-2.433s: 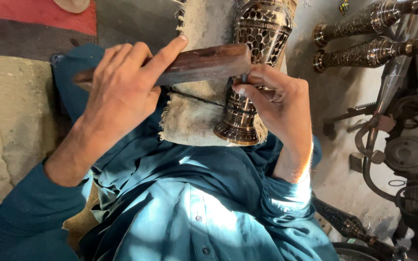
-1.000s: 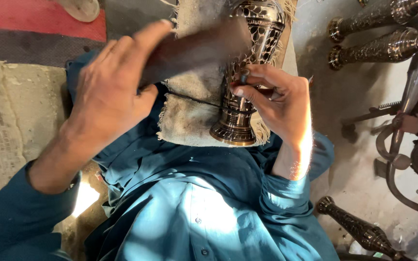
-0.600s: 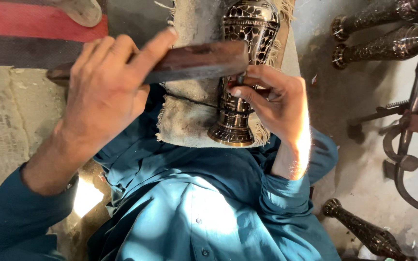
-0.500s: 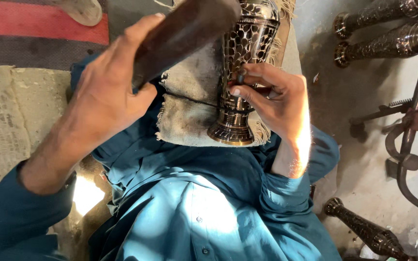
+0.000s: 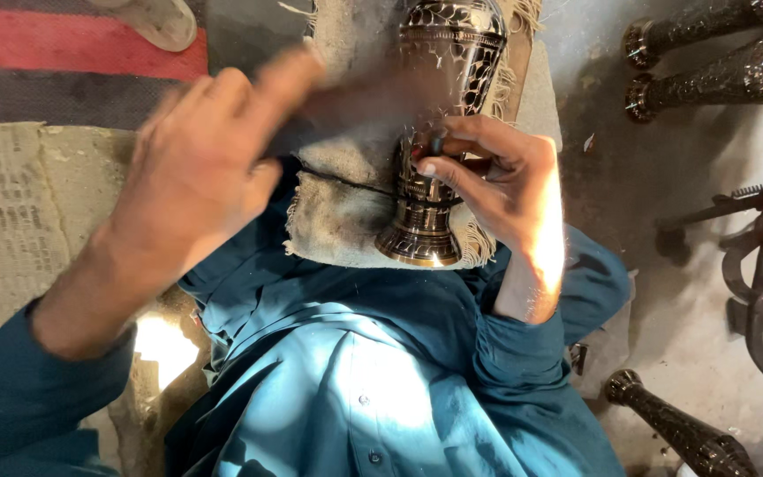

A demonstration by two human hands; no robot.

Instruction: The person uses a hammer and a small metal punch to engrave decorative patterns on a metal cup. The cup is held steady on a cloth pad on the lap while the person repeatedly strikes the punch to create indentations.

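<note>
On the frayed burlap pad (image 5: 337, 221) across the person's lap lies a dark engraved metal vase (image 5: 439, 132), foot toward the body; the right hand (image 5: 496, 181) pinches a small tool against its narrow neck, while the left hand (image 5: 200, 168), blurred, is clenched round a dark wooden mallet (image 5: 373, 97) above it. To the right, similar patterned metal pieces (image 5: 708, 53) lie on the grey floor; the sleeves are plain teal cloth.

No packages, labels, signs or screens are seen anywhere here, just bare metalwork and cloth.
</note>
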